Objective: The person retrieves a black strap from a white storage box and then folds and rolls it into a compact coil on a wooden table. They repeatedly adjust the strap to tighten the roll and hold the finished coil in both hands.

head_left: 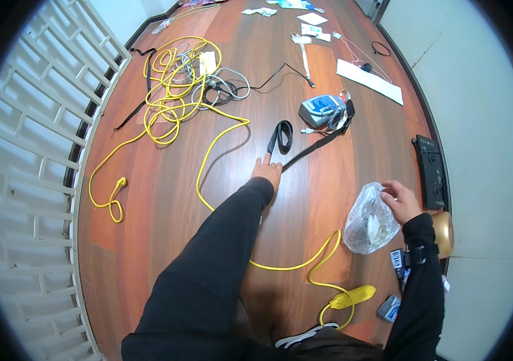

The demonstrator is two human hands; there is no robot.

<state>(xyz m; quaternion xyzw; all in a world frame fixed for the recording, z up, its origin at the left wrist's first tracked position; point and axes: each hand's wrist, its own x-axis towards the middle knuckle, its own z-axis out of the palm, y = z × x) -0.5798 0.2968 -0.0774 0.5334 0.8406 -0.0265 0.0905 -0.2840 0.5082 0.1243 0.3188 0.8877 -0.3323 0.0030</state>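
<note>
My left hand [267, 170] reaches forward over the wooden floor [160, 198] and grips the near end of a black strap [282, 136]. The strap loops once, then runs right toward a grey-blue device [321, 110]. My right hand [402, 201] holds the top of a clear plastic bag [368, 220] with small items inside. Both arms wear black sleeves.
A long yellow cable [175, 99] lies coiled at the back left and trails to a yellow power strip [353, 296] near my feet. Grey cables [226, 84], white papers [369, 79], a black flat device [430, 170] and a white lattice screen [34, 150] surround the area.
</note>
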